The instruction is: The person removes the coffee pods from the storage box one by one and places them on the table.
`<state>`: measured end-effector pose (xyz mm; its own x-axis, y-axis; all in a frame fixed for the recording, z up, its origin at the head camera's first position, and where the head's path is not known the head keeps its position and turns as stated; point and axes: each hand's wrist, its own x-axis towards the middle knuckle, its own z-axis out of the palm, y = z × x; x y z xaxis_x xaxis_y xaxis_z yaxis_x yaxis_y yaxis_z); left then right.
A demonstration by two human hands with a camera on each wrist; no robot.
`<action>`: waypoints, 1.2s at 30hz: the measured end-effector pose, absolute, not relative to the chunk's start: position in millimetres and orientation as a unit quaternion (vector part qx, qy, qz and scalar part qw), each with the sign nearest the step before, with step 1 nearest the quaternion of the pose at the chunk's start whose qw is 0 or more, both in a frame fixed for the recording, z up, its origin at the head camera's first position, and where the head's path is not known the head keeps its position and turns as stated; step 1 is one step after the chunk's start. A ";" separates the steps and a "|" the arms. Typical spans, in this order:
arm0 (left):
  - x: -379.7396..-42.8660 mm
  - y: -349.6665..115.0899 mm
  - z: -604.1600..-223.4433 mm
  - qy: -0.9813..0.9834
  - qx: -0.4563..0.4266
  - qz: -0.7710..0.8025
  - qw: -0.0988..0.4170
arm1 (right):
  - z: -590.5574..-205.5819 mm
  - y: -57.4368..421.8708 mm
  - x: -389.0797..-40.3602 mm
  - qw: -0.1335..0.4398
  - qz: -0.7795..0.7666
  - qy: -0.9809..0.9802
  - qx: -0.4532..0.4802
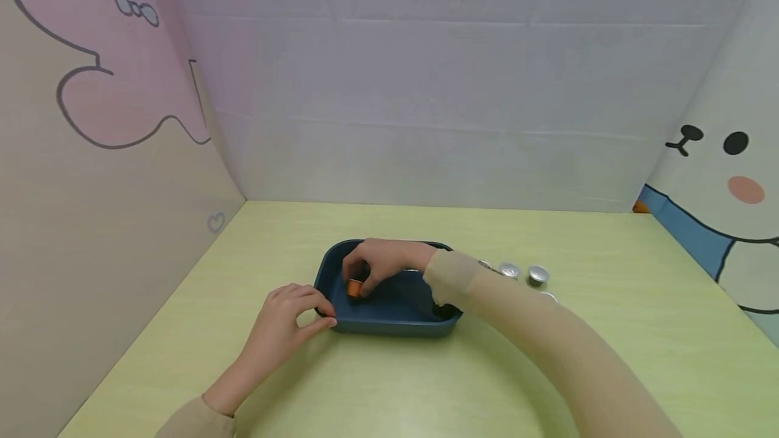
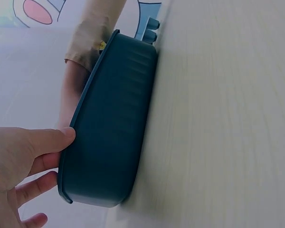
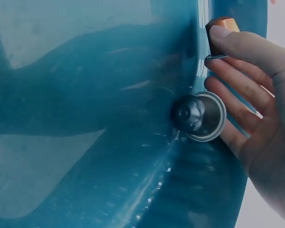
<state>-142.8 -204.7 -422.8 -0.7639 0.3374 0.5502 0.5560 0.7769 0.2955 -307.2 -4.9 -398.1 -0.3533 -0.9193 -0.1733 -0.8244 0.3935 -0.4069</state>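
Note:
A dark blue plastic tray (image 1: 389, 328) stands on the table. At its near left corner my left hand (image 1: 282, 323) pinches the rim between thumb and fingers; the left wrist view shows the thumb on the outer side of the wall (image 2: 104, 118). Reaching across into the tray, my right hand (image 1: 385, 259) holds an orange coffee capsule (image 1: 354, 288) between thumb and fingers, near the tray's left end. In the right wrist view a dark grey capsule (image 3: 192, 116) with a silver rim lies on its side in the tray, close to the fingers.
Several capsules with silver lids, such as one capsule (image 1: 538, 276) and another (image 1: 509, 270), stand on the table right of the tray, partly behind the right forearm. Pale walls with cartoon prints enclose the yellowish table (image 1: 262, 242) at the back and sides.

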 end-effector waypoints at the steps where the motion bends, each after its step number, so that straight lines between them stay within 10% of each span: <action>1: -143.1 -204.5 -422.7 -0.911 -0.246 -0.227 0.243 | -396.6 -5.0 -307.0 0.187 -0.130 0.813 -0.536; 36: -148.6 -210.3 -427.8 -0.895 -0.291 -0.208 0.266 | -348.3 36.9 -308.8 0.127 -0.292 0.808 -0.495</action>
